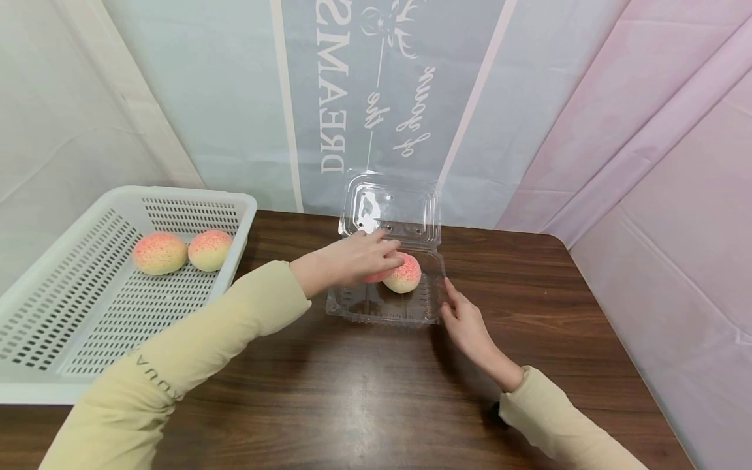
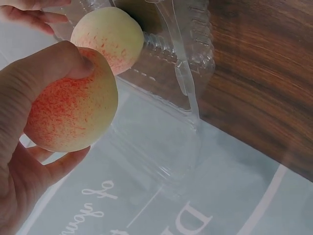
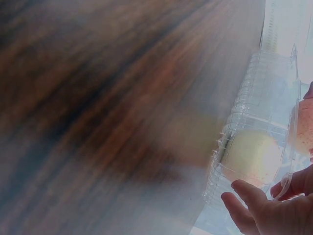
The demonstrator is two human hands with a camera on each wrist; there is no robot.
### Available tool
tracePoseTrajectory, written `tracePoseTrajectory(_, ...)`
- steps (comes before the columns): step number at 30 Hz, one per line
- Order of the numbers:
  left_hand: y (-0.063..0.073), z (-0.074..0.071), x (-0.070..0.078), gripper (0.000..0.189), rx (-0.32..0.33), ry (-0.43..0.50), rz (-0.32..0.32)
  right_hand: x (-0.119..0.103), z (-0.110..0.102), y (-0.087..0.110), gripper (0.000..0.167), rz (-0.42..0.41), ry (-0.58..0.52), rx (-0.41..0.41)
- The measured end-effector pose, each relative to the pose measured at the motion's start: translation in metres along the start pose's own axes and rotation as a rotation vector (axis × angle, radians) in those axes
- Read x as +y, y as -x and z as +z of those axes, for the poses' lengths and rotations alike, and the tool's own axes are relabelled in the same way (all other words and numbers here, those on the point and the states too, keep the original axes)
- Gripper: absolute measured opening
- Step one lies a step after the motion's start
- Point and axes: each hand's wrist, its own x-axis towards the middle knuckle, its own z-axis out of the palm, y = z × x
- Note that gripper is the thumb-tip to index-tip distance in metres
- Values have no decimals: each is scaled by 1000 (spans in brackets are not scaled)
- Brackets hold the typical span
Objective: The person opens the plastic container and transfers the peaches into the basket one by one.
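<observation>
Your L grip (image 1: 364,256) holds a peach (image 2: 73,110), mostly hidden in head view; R grip (image 1: 468,326), part. cut off in R-wrist view, pinches box (image 1: 352,301).

In the head view, taking the clear container (image 1: 367,317) as the dial's centre, its raised lid (image 1: 405,196) is blocking 12 o'clock, with the printed backdrop (image 1: 382,85) standing behind. One peach (image 1: 405,277) is occupying the container's middle. The left grip (image 1: 360,256), holding a second peach (image 2: 73,112), is obstructing entry from above. Its sleeve (image 1: 235,310) is barring 8 o'clock. The right grip (image 1: 467,326) is obstructing 4 o'clock. The white basket's (image 1: 35,393) walls are standing at 9 o'clock; two basket peaches (image 1: 159,253) are crowding its own 1 o'clock corner. Bare tabletop (image 1: 352,391) is offering passage at 3 and 6 o'clock.
</observation>
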Motion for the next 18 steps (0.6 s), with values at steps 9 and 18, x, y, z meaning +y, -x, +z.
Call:
tracePoseTrajectory(9, 8, -4, -4, 34, 17, -56, -21, 0, 0, -1, 50, -10, 13, 6)
tracePoseTrajectory(18, 18, -7, -9, 45, 54, -76, -40, 0, 0, 0, 50, -12, -1, 1)
